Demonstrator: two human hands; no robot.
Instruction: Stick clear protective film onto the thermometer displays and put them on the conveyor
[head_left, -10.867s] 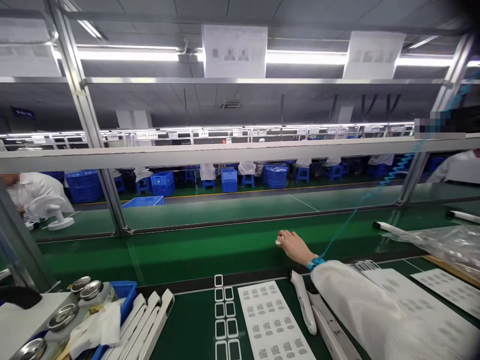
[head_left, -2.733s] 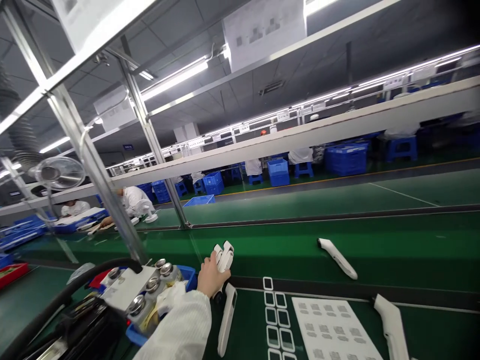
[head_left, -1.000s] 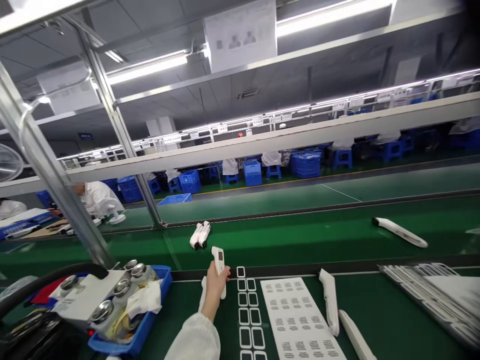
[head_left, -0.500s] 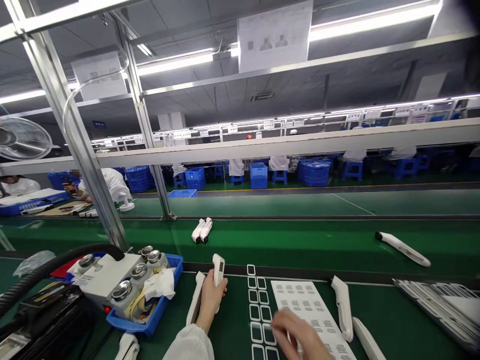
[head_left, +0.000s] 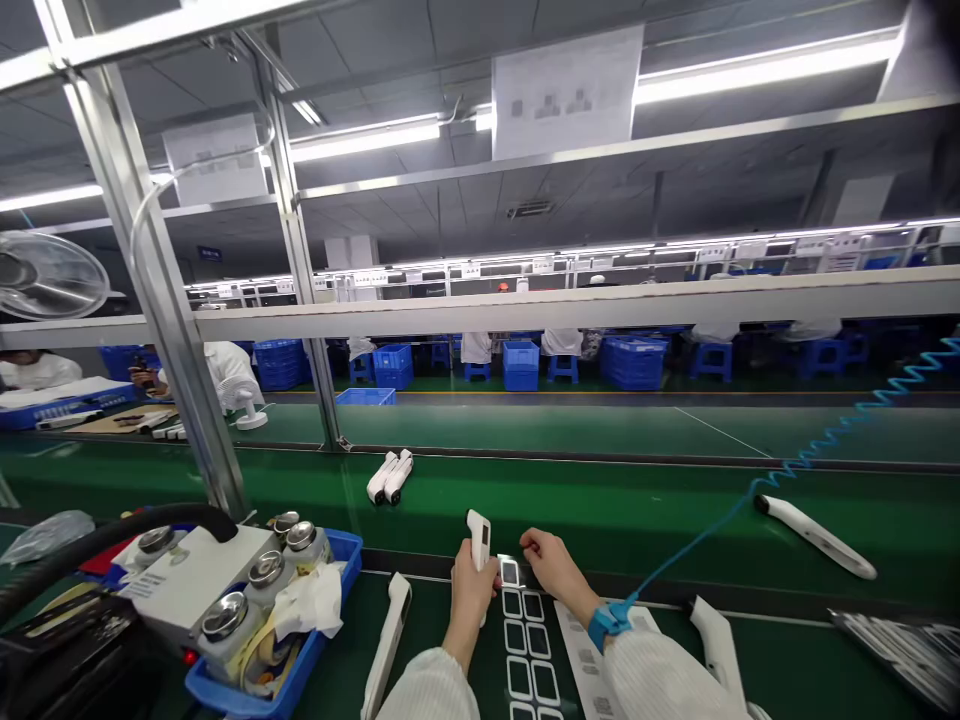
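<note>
My left hand [head_left: 472, 592] is closed around a white handheld device [head_left: 479, 535] with a small dark window, tilted up above the green bench. To its right, my right hand [head_left: 556, 568] has its fingertips pinched together near the top of a strip of white rounded frames [head_left: 517, 637]. Whatever is in that pinch is too small to make out. A blue wrist strap [head_left: 609, 622] with a coiled cord circles my right wrist. Under the right forearm lies a white printed label sheet [head_left: 581, 655], partly hidden. Another white device [head_left: 387, 645] rests left of my left hand.
A blue tray [head_left: 300, 668] with metal-capped jars stands at left beside a white box [head_left: 196, 585] with a black hose. Two white devices [head_left: 390, 478] and a single one [head_left: 817, 535] lie on the green belt. Another [head_left: 716, 645] sits right of my forearm.
My left hand has moved right with the device, close to the frame strip. My right hand has gone from over the label sheet up to the strip's far end. The pair on the belt has shifted left.
</note>
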